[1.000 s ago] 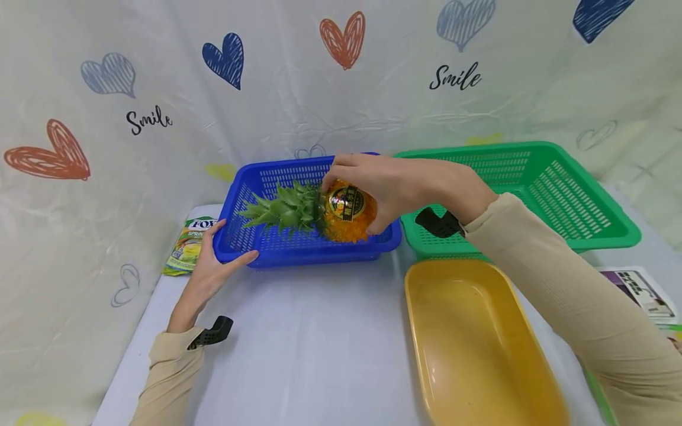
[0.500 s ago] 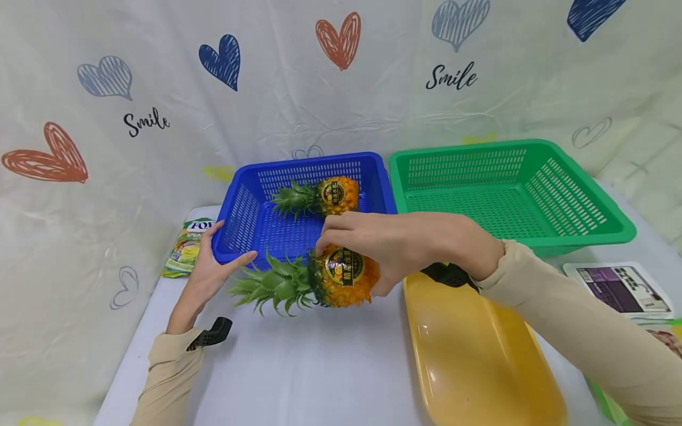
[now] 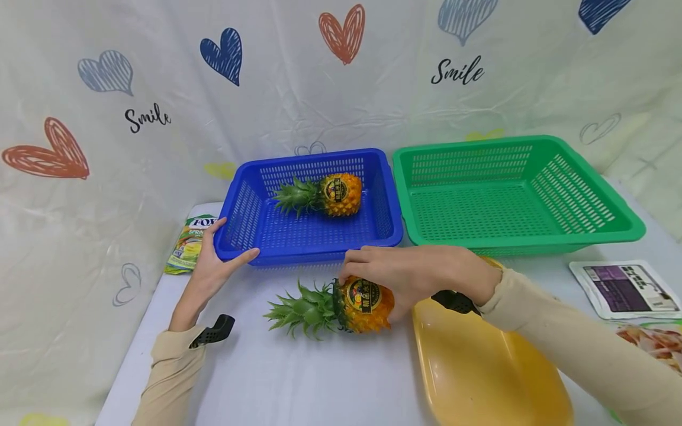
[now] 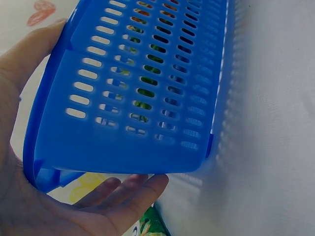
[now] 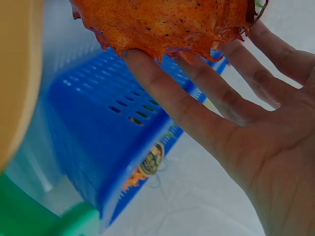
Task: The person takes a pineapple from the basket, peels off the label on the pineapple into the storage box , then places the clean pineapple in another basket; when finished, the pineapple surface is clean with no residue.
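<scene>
My right hand point(image 3: 396, 278) grips a small pineapple point(image 3: 367, 305) by its orange body, in front of the blue basket. The leafy crown point(image 3: 306, 310) points left and a black-and-gold label faces up. In the right wrist view, fingertips point(image 5: 140, 59) press along the pineapple's bumpy orange skin point(image 5: 162, 24). My left hand point(image 3: 213, 266) holds the near left corner of the blue basket point(image 3: 298, 258), thumb along the front and fingers around the left side. The left wrist view shows that hand point(image 4: 74, 206) around the basket corner. A second labelled pineapple point(image 3: 341, 194) lies inside the basket.
A green basket point(image 3: 511, 242) stands right of the blue one. The yellow tray point(image 3: 479, 367) lies in front, partly under my right forearm. A green FOX packet point(image 3: 186, 248) sits at left. A purple-labelled pack point(image 3: 626, 290) and another colourful packet point(image 3: 658, 343) lie at right.
My right hand has lifted the pineapple out of the blue basket and brought it toward me, over the table in front. The second pineapple has come into view. The left hand stays put.
</scene>
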Available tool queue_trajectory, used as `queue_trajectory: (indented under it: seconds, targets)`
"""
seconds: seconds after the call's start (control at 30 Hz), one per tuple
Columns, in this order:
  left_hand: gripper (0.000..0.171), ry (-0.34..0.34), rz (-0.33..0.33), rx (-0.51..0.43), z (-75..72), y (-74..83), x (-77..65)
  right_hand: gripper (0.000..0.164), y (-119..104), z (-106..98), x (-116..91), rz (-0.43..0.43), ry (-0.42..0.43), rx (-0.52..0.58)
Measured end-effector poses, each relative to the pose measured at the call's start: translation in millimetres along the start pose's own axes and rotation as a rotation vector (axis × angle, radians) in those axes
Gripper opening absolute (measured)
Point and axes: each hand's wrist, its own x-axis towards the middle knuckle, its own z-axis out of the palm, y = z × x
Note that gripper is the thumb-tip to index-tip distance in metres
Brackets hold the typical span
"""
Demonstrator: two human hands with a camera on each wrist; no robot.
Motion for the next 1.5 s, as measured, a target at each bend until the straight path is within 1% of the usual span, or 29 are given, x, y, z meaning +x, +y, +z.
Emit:
queue_trajectory:
  seconds: [0.27, 0.4, 0.6, 0.73, 1.07, 1.2, 1.27, 1.4, 1.47, 1.5]
  targets:
    - [0.104, -0.001, 0.0, -0.005, 1.5, 1.0, 1.5, 0.082, 5, 13, 1, 0.042, -0.029, 0.026]
    - [0.104, 0.0, -0.001, 0.003, 1.4, 0.5, 1.2, 0.083, 7, 16, 0, 0.053, -0.019, 0.041]
    - [0.104, -0.002, -0.007, -0.002, 0.8, -0.1, 0.0, 0.082, 10, 17, -1, 0.033, 0.026, 0.054]
    - [0.103, -0.012, -0.008, 0.006, 0.3, 0.5, -0.3, 0.083, 11, 18, -1, 0.047, 0.034, 0.078]
    - [0.102, -0.056, -0.016, 0.021, -5.4, 0.6, -0.6, 0.084, 11, 16, 1, 0.062, 0.014, 0.077]
    - [0.104, -0.062, -0.003, 0.063, -10.5, 1.2, -0.9, 0.085, 11, 15, 1, 0.074, 0.002, 0.085]
    - [0.104, -0.037, 0.012, 0.099, -13.9, 1.4, -2.5, 0.085, 10, 14, 1, 0.078, -0.001, 0.084]
    - [0.103, 0.049, 0.064, 0.132, -19.7, 7.2, -9.7, 0.085, 10, 13, 0, 0.085, -0.009, 0.089]
    - [0.1, 0.111, 0.113, 0.133, -21.4, 12.6, -15.0, 0.085, 10, 13, 1, 0.085, -0.011, 0.088]
    - [0.098, 0.145, 0.148, 0.125, -21.1, 16.5, -17.6, 0.085, 10, 14, 1, 0.086, -0.013, 0.09]
